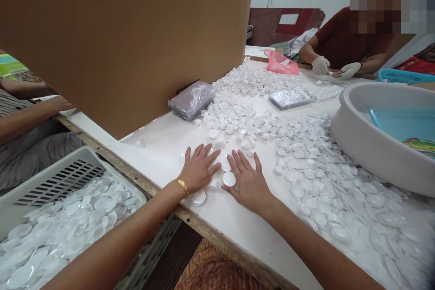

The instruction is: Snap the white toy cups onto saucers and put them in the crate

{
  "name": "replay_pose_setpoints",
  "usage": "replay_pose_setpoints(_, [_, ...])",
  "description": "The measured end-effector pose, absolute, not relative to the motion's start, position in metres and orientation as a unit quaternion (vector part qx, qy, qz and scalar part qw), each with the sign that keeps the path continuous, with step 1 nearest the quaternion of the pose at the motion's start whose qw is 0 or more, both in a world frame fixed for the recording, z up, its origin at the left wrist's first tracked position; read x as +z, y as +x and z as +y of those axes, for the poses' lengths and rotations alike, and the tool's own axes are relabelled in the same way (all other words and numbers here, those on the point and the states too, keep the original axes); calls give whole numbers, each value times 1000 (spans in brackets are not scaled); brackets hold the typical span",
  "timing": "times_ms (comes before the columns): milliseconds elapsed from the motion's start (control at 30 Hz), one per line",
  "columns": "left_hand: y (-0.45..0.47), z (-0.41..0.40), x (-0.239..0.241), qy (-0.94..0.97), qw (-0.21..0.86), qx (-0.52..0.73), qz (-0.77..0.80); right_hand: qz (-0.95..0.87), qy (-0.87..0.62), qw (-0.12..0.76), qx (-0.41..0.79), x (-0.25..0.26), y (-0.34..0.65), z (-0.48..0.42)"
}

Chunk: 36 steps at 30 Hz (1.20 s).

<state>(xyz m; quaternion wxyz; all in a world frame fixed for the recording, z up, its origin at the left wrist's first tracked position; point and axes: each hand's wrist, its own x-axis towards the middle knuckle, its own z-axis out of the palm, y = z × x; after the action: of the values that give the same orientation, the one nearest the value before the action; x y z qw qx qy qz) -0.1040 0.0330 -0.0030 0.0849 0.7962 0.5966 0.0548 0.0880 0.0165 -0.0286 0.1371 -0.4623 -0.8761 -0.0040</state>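
Both of my hands lie flat on the white table (253, 235) near its front edge. My left hand (198, 168), with a gold bracelet at the wrist, has its fingers spread over some small white round plastic pieces, partly hidden beneath it. My right hand (250, 183) is also spread, its fingers touching or close to a white disc (229, 179) between the two hands. Another white disc (199, 197) sits by my left wrist at the table edge. Beyond and to the right spreads a wide heap of the same white pieces (316, 181).
A large cardboard box (136, 45) stands at the left back. A crate (64, 179) of white pieces is below left. Plastic-wrapped packs (192, 99), a pink scoop (282, 64) and a grey tub (377, 145) are on the table. Two other people sit around it, one wearing white gloves (350, 70).
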Motion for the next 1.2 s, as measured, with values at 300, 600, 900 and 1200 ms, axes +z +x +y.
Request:
replay_pose_setpoints(300, [-106, 79, 7, 774, 85, 86, 621, -867, -475, 148, 33, -33, 96, -19])
replay_pose_setpoints(600, [-112, 64, 10, 821, 178, 58, 540, -853, -491, 151, 91, -40, 116, -21])
replay_pose_setpoints(900, [-173, 12, 29, 834, 204, -47, 511, -875, -445, 135, 134, -36, 115, -6])
replay_pose_setpoints(1200, [-148, 7, 17, 838, 229, -12, 495, -903, -383, 115, 159, -24, 87, 12])
